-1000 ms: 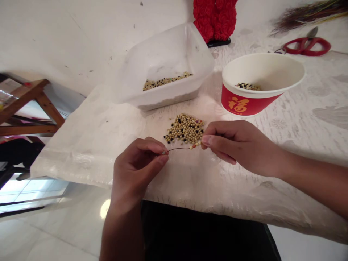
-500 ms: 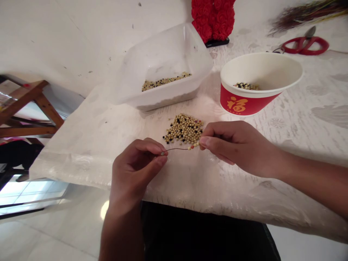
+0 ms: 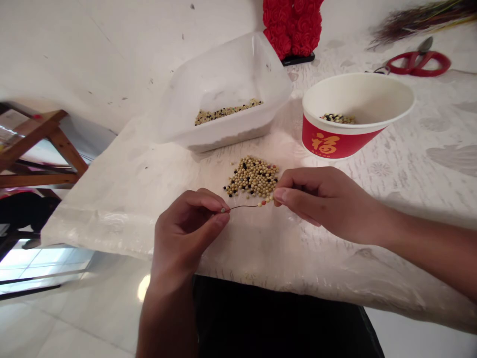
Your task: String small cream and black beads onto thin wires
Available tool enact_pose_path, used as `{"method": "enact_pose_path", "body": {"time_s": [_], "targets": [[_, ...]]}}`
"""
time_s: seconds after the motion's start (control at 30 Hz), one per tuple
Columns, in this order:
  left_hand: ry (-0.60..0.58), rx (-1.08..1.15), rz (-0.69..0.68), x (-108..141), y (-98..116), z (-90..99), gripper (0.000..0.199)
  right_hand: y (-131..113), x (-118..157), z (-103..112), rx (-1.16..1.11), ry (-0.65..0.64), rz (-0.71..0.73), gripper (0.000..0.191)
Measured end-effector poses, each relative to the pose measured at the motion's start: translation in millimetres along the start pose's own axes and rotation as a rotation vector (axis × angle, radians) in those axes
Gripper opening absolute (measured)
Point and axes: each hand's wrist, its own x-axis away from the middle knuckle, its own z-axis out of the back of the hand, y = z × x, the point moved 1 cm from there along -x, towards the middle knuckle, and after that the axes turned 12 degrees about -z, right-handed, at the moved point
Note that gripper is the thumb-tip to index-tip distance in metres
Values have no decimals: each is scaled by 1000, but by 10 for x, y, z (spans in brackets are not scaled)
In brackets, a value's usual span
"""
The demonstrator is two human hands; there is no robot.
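Just below a loose pile of cream and black beads (image 3: 252, 176) on the tabletop (image 3: 410, 169), the left hand (image 3: 184, 231) is nearly closed, pinching one end of a thin dark wire (image 3: 242, 207) between thumb and fingers. The right hand (image 3: 320, 199), also nearly closed, pinches the other end, just beside the pile, where a few strung beads (image 3: 266, 201) sit. Beyond the pile, a translucent plastic tub (image 3: 227, 135) holds more beads, and a red-and-white paper cup (image 3: 324, 143) holds a few, off to the right. Farther past the pile lie red-handled scissors (image 3: 417, 63) and a red rose ornament (image 3: 292, 25) — both well apart from the hands.
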Motion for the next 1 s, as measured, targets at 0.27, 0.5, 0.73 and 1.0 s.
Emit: {"method": "enact_pose_path", "body": {"time_s": [0.27, 0.5, 0.73, 1.0], "targets": [[-13, 12, 11, 14, 12, 2, 21, 18, -17, -1, 0, 15, 19, 30], [-6, -27, 2, -3, -5, 4, 21, 22, -2, -2, 2, 13, 30, 29], [-10, -42, 15, 3, 5, 2, 18, 18, -8, -10, 29, 24, 47, 29], [-35, -75, 21, 16, 28, -3, 15, 9, 7, -23, 43, 31, 54, 28]]}}
